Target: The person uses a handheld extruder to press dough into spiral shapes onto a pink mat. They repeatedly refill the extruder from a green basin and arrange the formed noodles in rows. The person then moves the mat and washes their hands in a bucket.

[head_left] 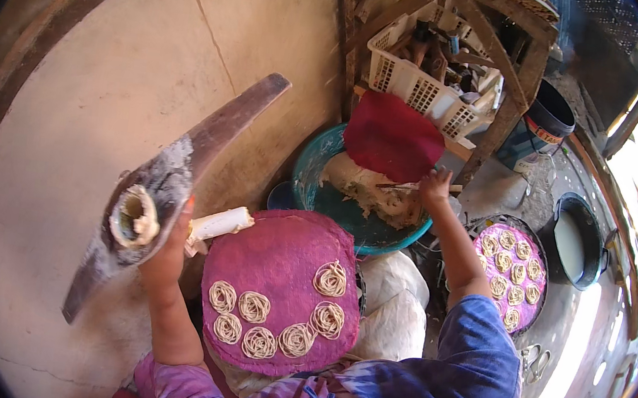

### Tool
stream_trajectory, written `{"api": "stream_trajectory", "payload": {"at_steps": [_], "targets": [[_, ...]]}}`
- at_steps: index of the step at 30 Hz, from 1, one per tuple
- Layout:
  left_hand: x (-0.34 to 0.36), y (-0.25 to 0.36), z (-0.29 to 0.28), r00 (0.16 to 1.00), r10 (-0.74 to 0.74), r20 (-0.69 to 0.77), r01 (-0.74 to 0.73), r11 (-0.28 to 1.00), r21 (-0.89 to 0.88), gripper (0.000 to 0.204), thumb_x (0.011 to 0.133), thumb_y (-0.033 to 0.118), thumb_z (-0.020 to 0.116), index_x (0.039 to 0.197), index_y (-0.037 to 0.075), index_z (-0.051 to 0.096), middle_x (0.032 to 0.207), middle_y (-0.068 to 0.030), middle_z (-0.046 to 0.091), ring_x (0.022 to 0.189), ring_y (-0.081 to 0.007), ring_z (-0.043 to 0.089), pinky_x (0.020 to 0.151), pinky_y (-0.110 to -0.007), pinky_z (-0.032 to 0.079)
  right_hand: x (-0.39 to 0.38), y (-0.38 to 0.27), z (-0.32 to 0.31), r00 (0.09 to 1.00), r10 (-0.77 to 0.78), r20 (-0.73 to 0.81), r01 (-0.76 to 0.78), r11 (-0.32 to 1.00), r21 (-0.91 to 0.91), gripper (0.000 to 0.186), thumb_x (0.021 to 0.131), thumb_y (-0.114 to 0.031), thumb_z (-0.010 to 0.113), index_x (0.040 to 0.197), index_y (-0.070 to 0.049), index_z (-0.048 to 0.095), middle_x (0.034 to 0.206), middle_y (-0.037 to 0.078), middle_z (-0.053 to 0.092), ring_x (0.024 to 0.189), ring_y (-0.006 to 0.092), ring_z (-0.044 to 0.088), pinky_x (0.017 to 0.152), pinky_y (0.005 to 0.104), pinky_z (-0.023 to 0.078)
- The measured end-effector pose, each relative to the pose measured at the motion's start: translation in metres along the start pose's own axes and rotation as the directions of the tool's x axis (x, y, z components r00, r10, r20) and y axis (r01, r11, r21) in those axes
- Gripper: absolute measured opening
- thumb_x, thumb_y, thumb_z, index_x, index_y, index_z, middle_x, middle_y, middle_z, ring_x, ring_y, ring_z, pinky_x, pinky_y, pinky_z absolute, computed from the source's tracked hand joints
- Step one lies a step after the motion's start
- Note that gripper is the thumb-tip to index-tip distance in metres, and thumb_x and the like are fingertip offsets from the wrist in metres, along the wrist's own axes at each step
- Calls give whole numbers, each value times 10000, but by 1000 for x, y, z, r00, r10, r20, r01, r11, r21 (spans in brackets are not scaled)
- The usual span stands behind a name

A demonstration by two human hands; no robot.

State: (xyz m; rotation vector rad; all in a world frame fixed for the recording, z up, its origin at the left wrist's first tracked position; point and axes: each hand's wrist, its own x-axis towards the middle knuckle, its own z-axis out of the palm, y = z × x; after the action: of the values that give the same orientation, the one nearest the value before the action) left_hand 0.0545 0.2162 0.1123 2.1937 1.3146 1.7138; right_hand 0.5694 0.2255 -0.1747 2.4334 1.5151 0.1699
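Within left hand (167, 254), wooden bar (213, 130); near right hand (435, 186), dough (348, 177).

Left hand (163, 259): closed in a grip, most of its fingers hidden on the far side of it.
Left wrist (156, 281): just below the grip, nearly in line with the forearm.
Left forearm (175, 328): bare, rising steeply to the grip from below, with a slight lean leftward.
Right hand (435, 186): well to the right of the left grip and farther out, back upward, fingers bent; what they close on is unclear.
Right forearm (457, 248): bare, stretched outward, slanting left toward its hand.
Right upper arm (476, 332): below and right of that hand.
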Motion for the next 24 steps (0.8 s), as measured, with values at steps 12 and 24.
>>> {"api": "stream_trajectory", "payload": {"at_steps": [12,24], "targets": [[0,-7,2,913,223,343,-272,957,102,310,748,223,761,914,40,574,829,-61,557,751,-228,557,689,-395,480,-2,-58,-40,925,-369,-95,373,927,34,309,928,-163,481,1210,-99,591,877,96,713,754,290,713,596,409,554],[-38,-65,-37,891,242,385,-392,838,379,773,671,432,862,1282,83,542,1323,-117,497,1268,-307,445,1048,-414,413,-30,-108,29,928,-369,47,361,923,132,421,909,-146,482,1320,-69,529,919,138,715,810,316,715,622,437,579]]}}
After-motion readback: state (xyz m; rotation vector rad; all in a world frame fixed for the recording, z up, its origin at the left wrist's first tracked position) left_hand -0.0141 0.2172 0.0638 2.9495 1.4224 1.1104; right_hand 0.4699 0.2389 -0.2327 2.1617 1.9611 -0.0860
